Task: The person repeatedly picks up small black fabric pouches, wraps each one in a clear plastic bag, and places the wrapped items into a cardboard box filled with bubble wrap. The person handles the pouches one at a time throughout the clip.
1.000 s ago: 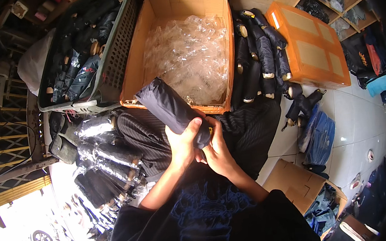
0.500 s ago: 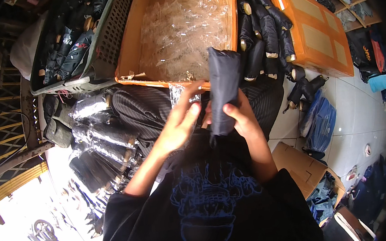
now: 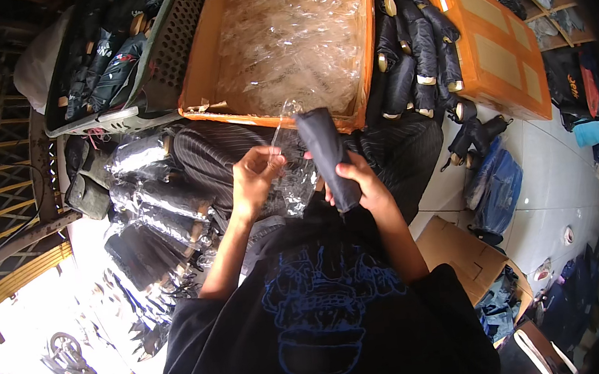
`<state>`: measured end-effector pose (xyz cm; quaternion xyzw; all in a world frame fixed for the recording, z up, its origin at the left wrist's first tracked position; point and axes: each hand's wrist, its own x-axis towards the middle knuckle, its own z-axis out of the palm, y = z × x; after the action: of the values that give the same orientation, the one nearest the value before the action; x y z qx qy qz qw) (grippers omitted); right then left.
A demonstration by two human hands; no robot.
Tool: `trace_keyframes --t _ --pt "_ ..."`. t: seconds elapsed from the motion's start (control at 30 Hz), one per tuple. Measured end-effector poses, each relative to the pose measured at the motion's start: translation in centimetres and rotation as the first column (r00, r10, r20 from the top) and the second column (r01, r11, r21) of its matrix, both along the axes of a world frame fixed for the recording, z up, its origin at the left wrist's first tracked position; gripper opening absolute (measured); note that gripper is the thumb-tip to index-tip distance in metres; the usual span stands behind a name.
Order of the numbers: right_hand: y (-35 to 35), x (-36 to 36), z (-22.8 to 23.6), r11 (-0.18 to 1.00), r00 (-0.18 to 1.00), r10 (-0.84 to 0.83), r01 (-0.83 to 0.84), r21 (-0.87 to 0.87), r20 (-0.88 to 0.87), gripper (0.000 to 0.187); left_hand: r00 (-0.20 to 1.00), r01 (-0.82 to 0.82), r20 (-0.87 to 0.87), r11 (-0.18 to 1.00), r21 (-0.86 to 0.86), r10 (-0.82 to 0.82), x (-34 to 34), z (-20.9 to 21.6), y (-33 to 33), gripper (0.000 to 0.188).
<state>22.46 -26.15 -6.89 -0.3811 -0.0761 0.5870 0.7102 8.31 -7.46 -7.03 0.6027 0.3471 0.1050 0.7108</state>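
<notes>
My right hand (image 3: 366,181) is wrapped round the lower part of a folded black umbrella (image 3: 326,151), which tilts with its top toward the left. My left hand (image 3: 257,175) pinches the edge of a clear plastic bag (image 3: 298,187) between thumb and fingers. The bag hangs beside the umbrella, over my lap, and its upper corner sticks up above my fingers. Just beyond both hands stands an open cardboard box (image 3: 191,96) with orange tape, holding a heap of clear plastic bags (image 3: 285,46).
Plastic-wrapped umbrellas (image 3: 157,191) lie in a pile at my left. A dark green crate (image 3: 169,62) of umbrellas stands far left. More black umbrellas (image 3: 422,46) lie right of the box, next to an orange-taped carton (image 3: 492,42). A brown carton (image 3: 459,247) sits nearer right.
My left hand has moved left and closed on the bag's edge, drawing the bag up. The umbrella in my right hand has dropped slightly and tipped to the left.
</notes>
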Motion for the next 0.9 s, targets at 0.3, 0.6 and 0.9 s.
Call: trace_keyframes --t 0.3,0.6,0.9 --pt "0.3 2.0 0.7 0.983 0.989 0.117 -0.128 0.131 0.09 0.073 0.922 -0.194 0.318 0.974 -0.116 0.222 2.9 2.4 0.1 0.013" --pt "1.5 2.4 1.3 0.977 0.993 -0.082 0.064 0.204 0.081 0.075 0.998 0.007 0.061 0.948 -0.317 0.013 2.0 2.8 -0.6 0.023" --pt "0.7 2.8 0.2 0.987 0.999 0.03 -0.036 0.156 0.041 0.069 0.99 -0.106 0.076 0.981 -0.161 0.119 2.5 1.9 -0.9 0.011"
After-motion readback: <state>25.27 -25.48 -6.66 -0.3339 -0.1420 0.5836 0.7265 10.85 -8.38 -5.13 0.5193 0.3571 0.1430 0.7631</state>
